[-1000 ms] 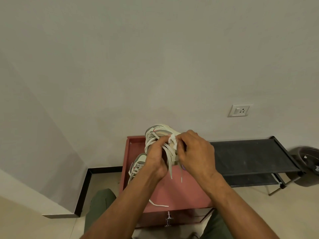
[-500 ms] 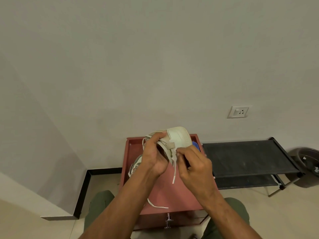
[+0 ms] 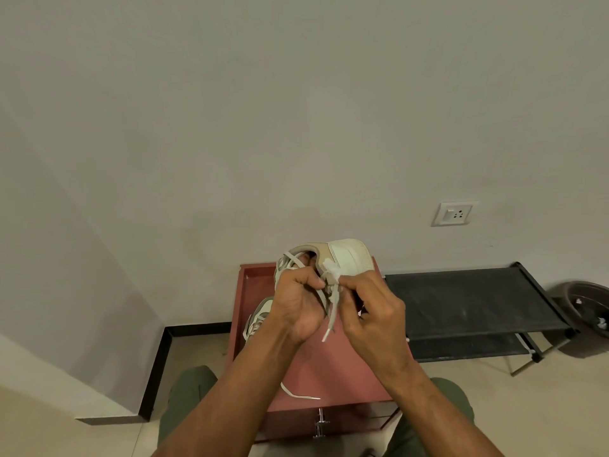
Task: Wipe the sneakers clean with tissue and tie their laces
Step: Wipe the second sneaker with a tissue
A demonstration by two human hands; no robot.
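A: Fingers, right: pinching the tissue against your raised sneaker.
B: Left hand?
A: Gripping its laced side; sneaker's length runs left-right, just above both hands.

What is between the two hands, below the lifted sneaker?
In the head view, a loose lace end hangs between the left hand and right hand, below the lifted sneaker.
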